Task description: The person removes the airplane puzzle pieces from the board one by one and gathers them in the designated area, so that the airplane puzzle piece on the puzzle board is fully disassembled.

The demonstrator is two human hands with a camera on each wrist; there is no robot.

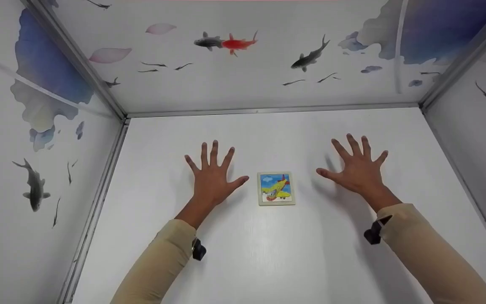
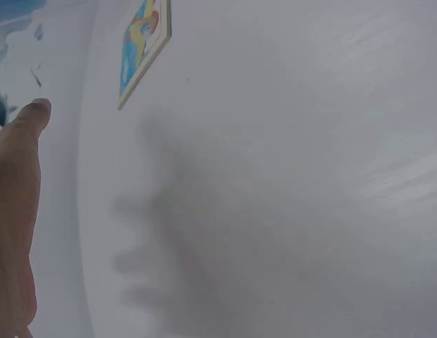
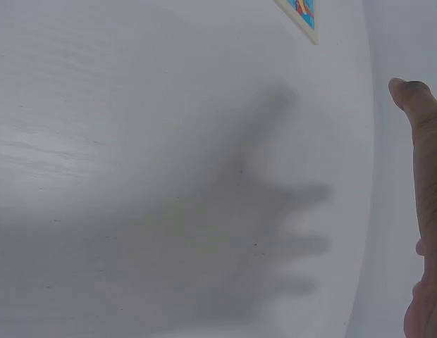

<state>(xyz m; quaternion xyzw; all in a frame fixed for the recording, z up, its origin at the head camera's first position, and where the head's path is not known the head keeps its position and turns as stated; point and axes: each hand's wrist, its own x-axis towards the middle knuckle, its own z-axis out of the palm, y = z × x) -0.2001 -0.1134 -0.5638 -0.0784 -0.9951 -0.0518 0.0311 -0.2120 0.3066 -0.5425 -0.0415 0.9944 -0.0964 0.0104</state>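
A small square picture puzzle (image 1: pixel 276 188) in a pale wooden frame lies on the white table, showing a yellow airplane with a red tail on blue sky. To its left my left hand (image 1: pixel 212 181) hovers with all fingers spread, holding nothing. My right hand (image 1: pixel 359 171) is spread likewise on the other side, farther from the puzzle. In the left wrist view the puzzle (image 2: pixel 144 44) appears at the top, beyond the thumb. Only a corner of the puzzle (image 3: pixel 303 14) enters the right wrist view. Both hands cast shadows on the tabletop.
The white tabletop (image 1: pixel 264 261) is bounded by a metal-edged back wall (image 1: pixel 260 84) and side walls printed with fish and blue washes. A small black camera (image 1: pixel 199 250) sits at the left cuff, another black camera (image 1: pixel 373 234) at the right cuff.
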